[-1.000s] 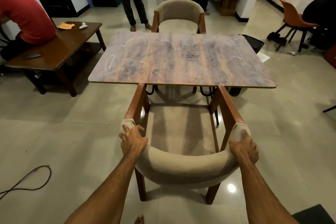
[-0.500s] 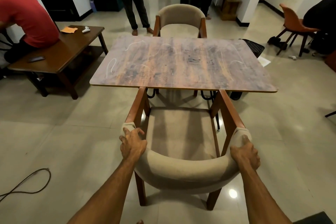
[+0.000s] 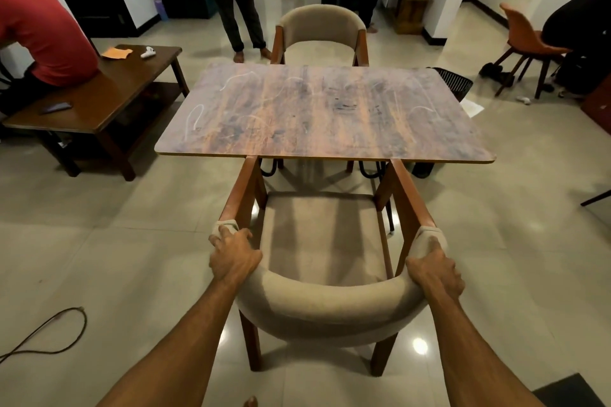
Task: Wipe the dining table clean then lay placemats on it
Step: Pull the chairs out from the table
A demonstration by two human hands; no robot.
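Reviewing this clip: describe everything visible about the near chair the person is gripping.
The near armchair has a curved beige upholstered backrest, a matching seat cushion, and reddish-brown wooden arms and legs. It stands upright on the tiled floor, facing the dining table, its arm fronts meeting the table's near edge. The left hand and right hand each grip an end of the backrest where it joins the arms. The seat is bare.

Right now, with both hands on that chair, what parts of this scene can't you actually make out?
All in the head view:
- Dining table base: hidden by its own top; only black bends show.
- Near chair front legs: covered by its seat and the tabletop.
- Left hand and right hand: fingers wrap behind the backrest, unseen.
- Small white item on the side table: too small to identify.
- Cloth or placemats: not in view.
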